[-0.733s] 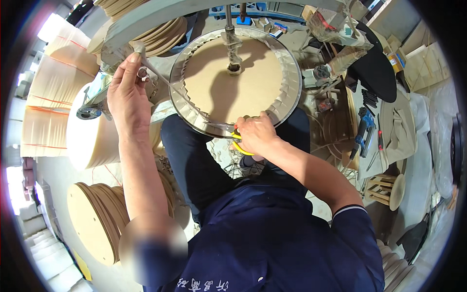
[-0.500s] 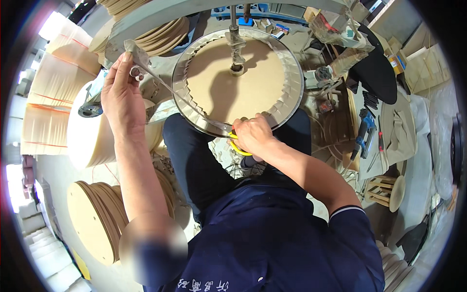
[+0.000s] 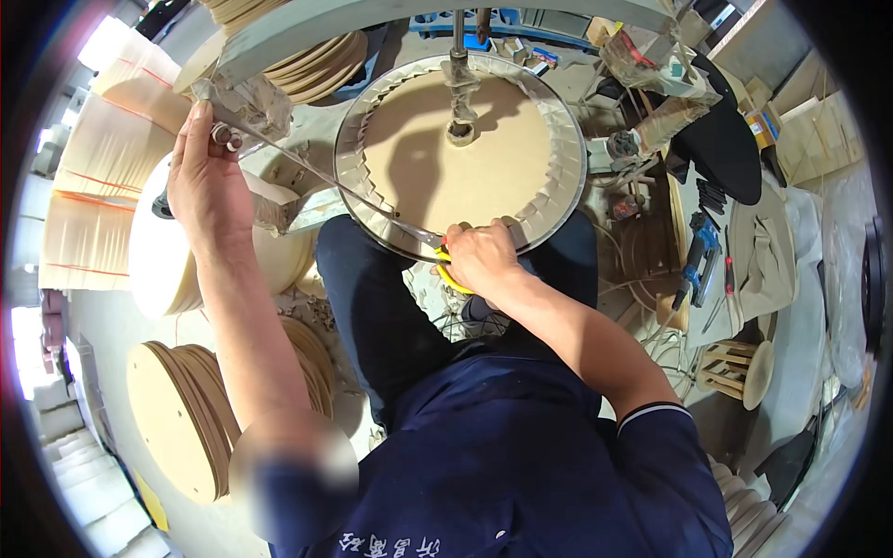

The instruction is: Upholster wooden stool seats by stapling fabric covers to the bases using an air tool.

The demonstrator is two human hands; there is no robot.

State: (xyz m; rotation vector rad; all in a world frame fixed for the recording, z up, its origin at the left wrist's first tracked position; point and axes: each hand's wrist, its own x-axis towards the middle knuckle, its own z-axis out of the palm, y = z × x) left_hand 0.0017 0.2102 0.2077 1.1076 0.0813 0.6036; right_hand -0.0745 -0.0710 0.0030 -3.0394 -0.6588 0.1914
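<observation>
A round tan board [image 3: 409, 130] lies level over my knees, with pale pleated cloth [image 3: 556, 177] folded over its edge all the way round. Away to the upper left, my left hand [image 3: 209, 186] pinches the end of a thin pale strip [image 3: 302, 163]. That strip runs taut down to the board's near rim. My right hand [image 3: 484, 258] is wrapped around yellow-handled scissors [image 3: 453, 281] at this rim, the blades close to the strip's lower end. Whether the blades touch the strip is too small to tell.
A metal shaft [image 3: 459, 74] wrapped in plastic comes down onto the board's centre, under a grey beam [image 3: 446, 11]. Stacked round boards [image 3: 177, 418] stand at left, near plastic-wrapped rolls [image 3: 112, 167]. At right, a blue tool [image 3: 698, 256] and a red-handled screwdriver [image 3: 729, 274] lie on a bench.
My left hand has moved further left with the strip end, and the strip now stretches longer and straighter. My right hand and the scissors have stayed nearly in place.
</observation>
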